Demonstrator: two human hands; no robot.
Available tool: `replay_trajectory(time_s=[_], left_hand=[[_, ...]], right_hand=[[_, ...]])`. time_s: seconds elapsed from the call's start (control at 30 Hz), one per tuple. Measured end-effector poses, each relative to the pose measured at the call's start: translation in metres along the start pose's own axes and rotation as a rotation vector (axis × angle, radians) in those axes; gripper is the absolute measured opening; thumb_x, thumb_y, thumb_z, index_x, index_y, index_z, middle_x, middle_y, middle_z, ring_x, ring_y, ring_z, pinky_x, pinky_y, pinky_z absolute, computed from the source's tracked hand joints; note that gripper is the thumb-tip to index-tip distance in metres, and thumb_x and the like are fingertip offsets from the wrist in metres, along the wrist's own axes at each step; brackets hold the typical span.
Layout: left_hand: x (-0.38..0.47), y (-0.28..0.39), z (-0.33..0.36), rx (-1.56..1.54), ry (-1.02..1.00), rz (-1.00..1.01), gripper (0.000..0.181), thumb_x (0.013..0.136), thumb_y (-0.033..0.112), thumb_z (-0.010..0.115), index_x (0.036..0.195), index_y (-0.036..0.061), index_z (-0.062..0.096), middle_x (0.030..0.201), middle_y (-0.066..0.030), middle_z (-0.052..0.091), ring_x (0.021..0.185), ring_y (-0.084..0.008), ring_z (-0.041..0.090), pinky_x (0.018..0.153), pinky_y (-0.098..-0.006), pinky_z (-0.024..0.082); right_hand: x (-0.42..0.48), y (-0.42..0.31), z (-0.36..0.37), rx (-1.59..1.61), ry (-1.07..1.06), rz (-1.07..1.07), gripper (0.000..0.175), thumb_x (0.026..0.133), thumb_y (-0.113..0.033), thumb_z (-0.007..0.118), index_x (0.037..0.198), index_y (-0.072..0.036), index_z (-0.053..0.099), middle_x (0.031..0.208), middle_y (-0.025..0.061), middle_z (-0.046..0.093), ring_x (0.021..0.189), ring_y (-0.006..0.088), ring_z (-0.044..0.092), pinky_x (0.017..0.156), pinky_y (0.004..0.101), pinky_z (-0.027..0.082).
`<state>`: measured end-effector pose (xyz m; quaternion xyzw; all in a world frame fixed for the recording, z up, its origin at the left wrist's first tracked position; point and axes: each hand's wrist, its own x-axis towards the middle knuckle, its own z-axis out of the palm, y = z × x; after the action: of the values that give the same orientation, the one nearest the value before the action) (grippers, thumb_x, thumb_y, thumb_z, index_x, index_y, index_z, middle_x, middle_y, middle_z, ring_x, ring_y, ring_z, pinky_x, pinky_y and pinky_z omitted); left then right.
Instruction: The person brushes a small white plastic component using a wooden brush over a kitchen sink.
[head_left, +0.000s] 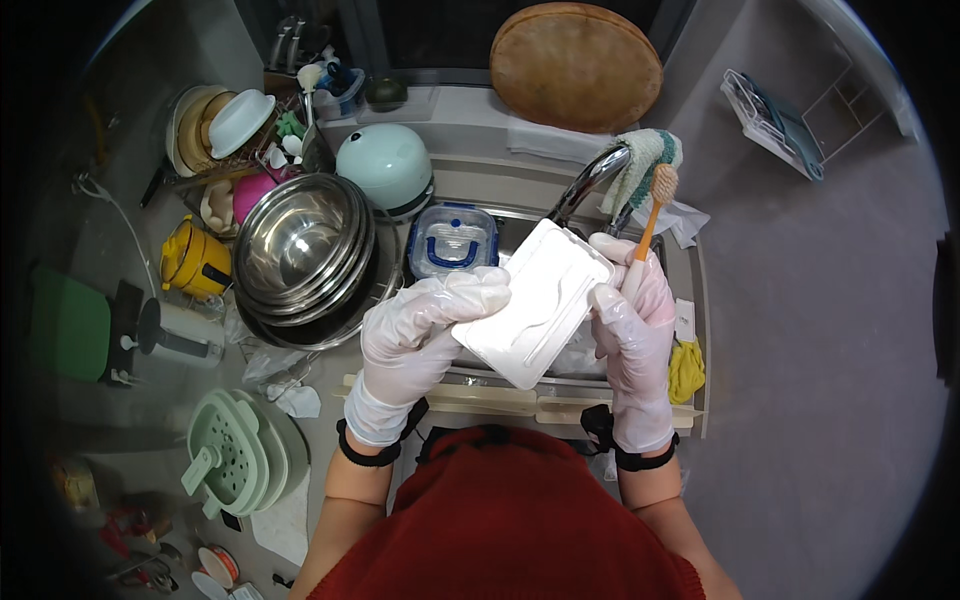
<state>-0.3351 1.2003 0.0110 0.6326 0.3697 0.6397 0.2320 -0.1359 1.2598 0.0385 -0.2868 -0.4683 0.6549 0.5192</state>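
Observation:
My left hand (427, 330), in a wet white disposable glove, grips the left edge of a white rectangular plastic piece (529, 300) with moulded recesses. It is tilted above the sink (517, 229), and glare washes out part of its face. At its right edge, the gloved thumb of my right hand (634, 322) presses against it. That same hand clasps a toothbrush (645, 240) with an orange and pale handle, bristle head pointing up. Behind my left fingers stands a clear lidded food container (454, 238) with blue clips and handle. Both hands partly hide the basin.
Stacked steel bowls (304, 247) crowd the left of the sink, beside a mint-green rounded appliance (385, 166). The chrome faucet (589, 184) carries a striped towel (637, 169). A yellow cloth (686, 371) lies right; a round wooden board (576, 67) leans behind. Green steamer baskets (240, 454) sit lower left.

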Motion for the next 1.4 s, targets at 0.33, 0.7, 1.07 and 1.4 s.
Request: replay_trajectory(time_s=[0.33, 0.7, 1.07, 1.4], left_hand=[[-0.001, 0.008, 0.010, -0.361, 0.061, -0.227, 0.046, 0.083, -0.007, 0.061, 0.127, -0.0076, 0.047, 0.125, -0.0176, 0.056, 0.106, -0.0216, 0.061, 0.092, -0.0315, 0.049], [-0.006, 0.008, -0.001, -0.522, 0.107, -0.691, 0.026, 0.085, 0.008, 0.062, 0.104, -0.0082, 0.062, 0.086, -0.0135, 0.068, 0.072, -0.0158, 0.066, 0.067, -0.0257, 0.052], [-0.008, 0.014, -0.051, -0.039, 0.514, -0.444, 0.015, 0.088, 0.004, 0.060, 0.101, -0.0029, 0.063, 0.084, -0.0059, 0.066, 0.069, -0.0066, 0.061, 0.060, -0.0170, 0.048], [-0.022, -0.023, -0.177, 1.487, 0.474, -0.426, 0.022, 0.082, 0.025, 0.067, 0.094, 0.0067, 0.070, 0.080, -0.0117, 0.067, 0.071, -0.0244, 0.066, 0.068, -0.0311, 0.050]], right_hand=[[-0.002, 0.007, 0.000, -0.020, 0.126, -0.134, 0.039, 0.075, 0.002, 0.060, 0.113, 0.000, 0.052, 0.095, 0.0027, 0.057, 0.080, 0.0049, 0.053, 0.076, 0.0205, 0.044], [-0.005, 0.019, -0.006, -0.244, 0.206, -0.456, 0.040, 0.076, 0.002, 0.064, 0.114, 0.002, 0.050, 0.105, 0.0070, 0.057, 0.089, 0.0089, 0.055, 0.081, 0.0224, 0.045], [0.006, 0.036, 0.001, -0.158, -0.102, -0.404, 0.051, 0.082, -0.007, 0.070, 0.124, 0.004, 0.044, 0.098, 0.0072, 0.059, 0.090, 0.0115, 0.055, 0.085, 0.0247, 0.044], [0.016, 0.048, -0.056, -0.415, 0.183, -0.172, 0.026, 0.092, -0.009, 0.054, 0.116, 0.002, 0.054, 0.074, -0.0018, 0.057, 0.065, 0.0010, 0.044, 0.060, 0.0144, 0.033]])
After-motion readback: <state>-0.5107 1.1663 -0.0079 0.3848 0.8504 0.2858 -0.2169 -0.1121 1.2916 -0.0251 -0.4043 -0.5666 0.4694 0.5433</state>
